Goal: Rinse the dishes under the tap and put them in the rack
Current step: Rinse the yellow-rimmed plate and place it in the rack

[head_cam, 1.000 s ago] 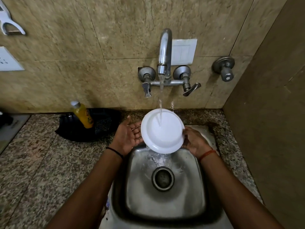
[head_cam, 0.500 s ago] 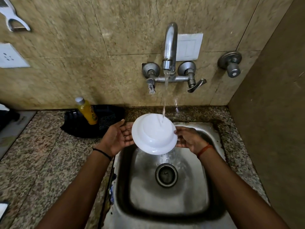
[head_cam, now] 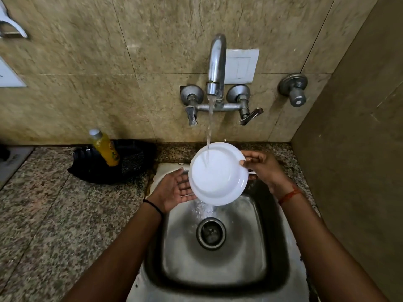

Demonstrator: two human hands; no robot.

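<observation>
Over the steel sink (head_cam: pixel 274 225), tap (head_cam: pixel 216 62) water hits a white bowl (head_cam: pixel 218 177); the right hand (head_cam: pixel 265 168) pinches its rim, the left hand (head_cam: pixel 174 188) lies spread against it.

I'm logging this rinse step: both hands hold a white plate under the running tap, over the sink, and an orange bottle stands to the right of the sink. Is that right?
Not quite. The orange bottle stands to the left of the sink, as the head view shows. The rest holds: the left hand and right hand hold the white plate under the running tap.
</observation>
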